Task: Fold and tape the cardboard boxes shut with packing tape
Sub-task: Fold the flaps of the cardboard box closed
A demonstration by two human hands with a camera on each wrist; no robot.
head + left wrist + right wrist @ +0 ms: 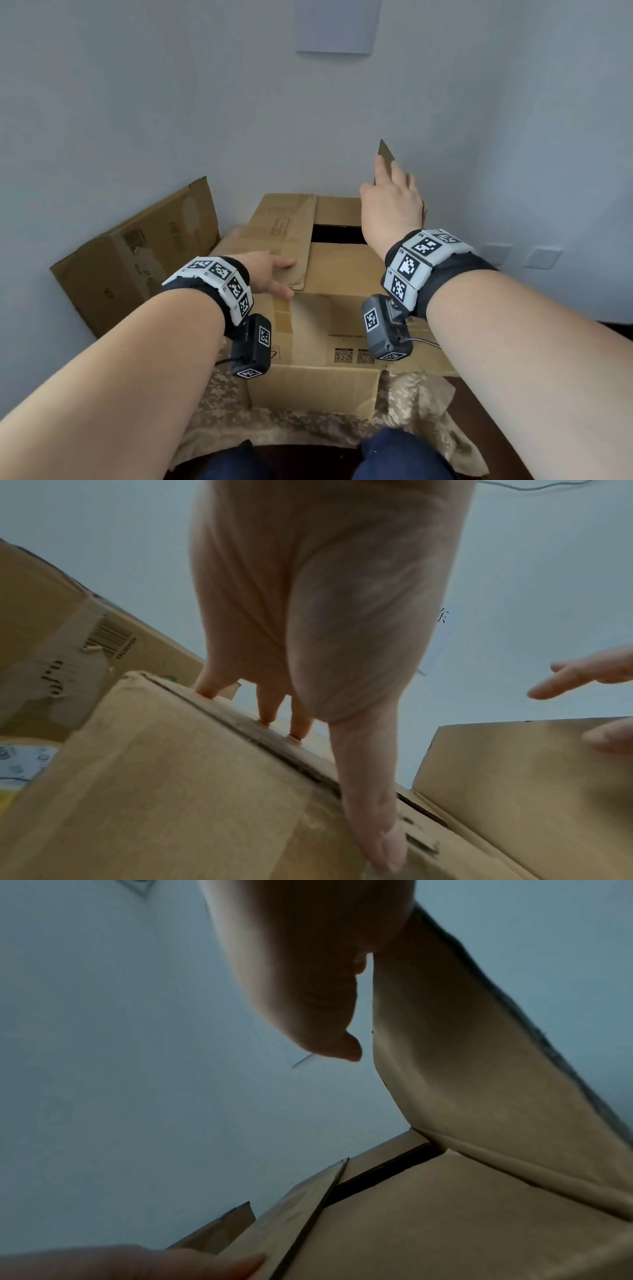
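Note:
A brown cardboard box [342, 274] stands in front of me on a patterned cloth. Its left top flap [281, 233] lies folded down over the opening. My left hand [274, 274] presses on the flap with straight fingers [267, 710] along the flap's edge. The right flap [385, 152] stands upright, and my right hand [390, 192] is raised against it with its fingers straight. The thumb [318, 1010] is on the flap's inner side [462, 1056]. A dark gap of the opening [337, 233] shows between the flaps. No tape is in view.
A second cardboard box [137, 253] leans against the wall at the left, close to the first. The camouflage cloth [308, 428] covers the surface under the box. My knees [394, 455] are at the bottom edge. Wall sockets [544, 257] sit low at the right.

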